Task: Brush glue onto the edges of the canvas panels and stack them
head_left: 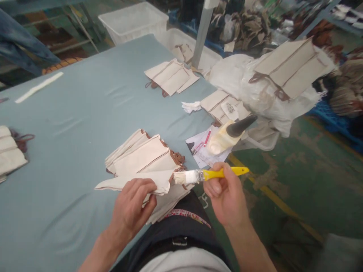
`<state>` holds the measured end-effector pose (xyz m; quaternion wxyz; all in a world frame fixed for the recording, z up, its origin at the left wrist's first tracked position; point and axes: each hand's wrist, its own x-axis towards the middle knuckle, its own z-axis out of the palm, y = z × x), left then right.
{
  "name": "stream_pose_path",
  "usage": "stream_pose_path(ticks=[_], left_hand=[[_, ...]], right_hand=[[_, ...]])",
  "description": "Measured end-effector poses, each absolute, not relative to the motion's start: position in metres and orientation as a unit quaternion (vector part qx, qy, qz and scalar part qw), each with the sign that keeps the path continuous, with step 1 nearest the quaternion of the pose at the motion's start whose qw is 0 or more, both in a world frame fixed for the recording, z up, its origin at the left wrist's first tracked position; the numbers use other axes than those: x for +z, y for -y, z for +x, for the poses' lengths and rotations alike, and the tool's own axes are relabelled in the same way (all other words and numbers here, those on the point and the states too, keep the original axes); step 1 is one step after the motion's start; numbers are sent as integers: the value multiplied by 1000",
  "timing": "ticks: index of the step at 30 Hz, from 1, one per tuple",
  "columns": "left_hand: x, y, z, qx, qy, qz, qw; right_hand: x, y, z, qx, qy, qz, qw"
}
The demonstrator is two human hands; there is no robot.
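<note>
My right hand point(227, 194) is closed around the yellow handle of a paintbrush point(214, 173). The brush's pale, white-coated bristles point left and sit at the right edge of a cream fabric piece point(161, 180). My left hand point(134, 206) pinches that piece between thumb and fingers, tilting it up. Behind it lies a fanned stack of similar cream pieces point(138, 156) with brown seams and brown edging. More pieces hang over the table edge below, partly hidden by my left hand.
A cream container with a black-handled tool point(225, 138) stands on paper beside a red pen point(207, 138). More fabric stacks point(171, 75) lie toward the back and on a plastic-wrapped bundle point(241, 75). A white bin point(134, 22) stands beyond the blue-grey table point(70, 151).
</note>
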<state>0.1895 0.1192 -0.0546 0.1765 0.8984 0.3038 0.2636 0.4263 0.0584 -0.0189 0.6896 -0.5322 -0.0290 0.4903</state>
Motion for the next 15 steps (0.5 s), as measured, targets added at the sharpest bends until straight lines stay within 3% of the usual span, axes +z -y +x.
stream_pose_path(ticks=[15], left_hand=[[-72, -97, 194, 293, -309, 893, 142]], right_hand=[[-47, -41, 422, 402, 162, -619, 655]])
